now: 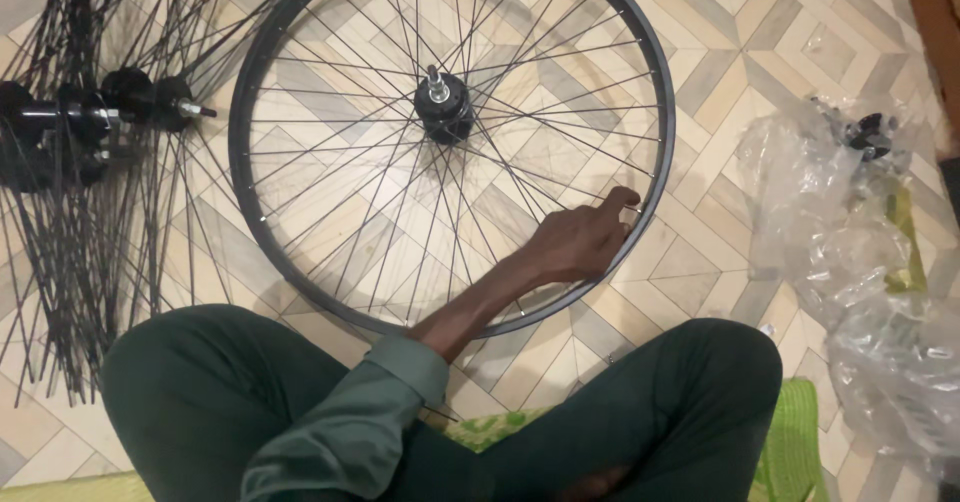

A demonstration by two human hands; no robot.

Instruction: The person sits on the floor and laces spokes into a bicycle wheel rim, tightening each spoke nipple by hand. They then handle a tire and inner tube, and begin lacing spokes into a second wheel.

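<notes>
A black bicycle wheel rim (pixel 262 72) lies flat on the tiled floor in front of my crossed legs, its thin spokes running to a black hub (pixel 444 110) with a silver axle. My left hand (pixel 578 243), in a green sleeve, reaches across the wheel to its right side. The fingertips pinch a spoke (pixel 560 190) close to where it meets the rim. My right hand is out of sight.
A heap of loose spokes and several black hubs (pixel 90 112) lies on the floor to the left. Crumpled clear plastic bags (pixel 850 252) with a small black part (pixel 868 134) sit at the right. A green mat (pixel 800 442) lies under my legs.
</notes>
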